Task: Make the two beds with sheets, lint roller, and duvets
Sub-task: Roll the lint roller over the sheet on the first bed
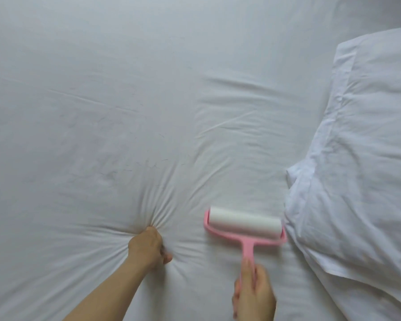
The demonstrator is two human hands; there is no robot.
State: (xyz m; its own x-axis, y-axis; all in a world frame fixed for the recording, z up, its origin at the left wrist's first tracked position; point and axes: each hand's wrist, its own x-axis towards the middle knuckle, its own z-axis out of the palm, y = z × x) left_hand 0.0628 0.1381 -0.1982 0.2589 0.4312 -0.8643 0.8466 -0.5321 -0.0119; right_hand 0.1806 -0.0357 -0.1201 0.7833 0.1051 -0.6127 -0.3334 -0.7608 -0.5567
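A white sheet (125, 89) covers the whole bed, creased across the middle. Thin dark hairs lie scattered on it left of centre. My left hand (148, 247) presses into the sheet as a fist, and folds radiate from it; whether it grips the cloth I cannot tell. My right hand (252, 295) holds the pink handle of a lint roller (244, 222). The roller's white drum lies on the sheet, just left of a bunched white duvet (361, 170) on the right side.
The duvet heap fills the right edge of the view from top to bottom. No bed edge or floor shows in the frame.
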